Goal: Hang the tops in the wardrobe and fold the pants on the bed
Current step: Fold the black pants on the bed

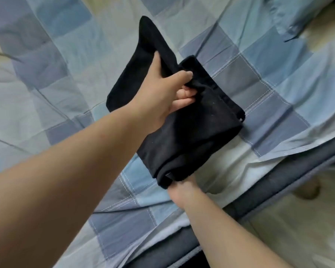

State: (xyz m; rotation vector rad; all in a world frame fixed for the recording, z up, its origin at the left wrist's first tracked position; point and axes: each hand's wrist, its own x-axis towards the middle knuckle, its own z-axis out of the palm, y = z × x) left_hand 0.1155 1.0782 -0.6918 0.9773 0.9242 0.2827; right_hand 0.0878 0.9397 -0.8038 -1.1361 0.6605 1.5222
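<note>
Black pants (184,120), matte and dark, folded into a thick bundle with one leg end trailing up and away, lying on a blue checked bedspread (269,78) near the bed's edge. Left hand (162,93) gripping an upper fold, thumb and curled fingers pinching cloth. Right hand (182,190) at the near corner, fingers tucked under fabric, grip impossible to tell.
</note>
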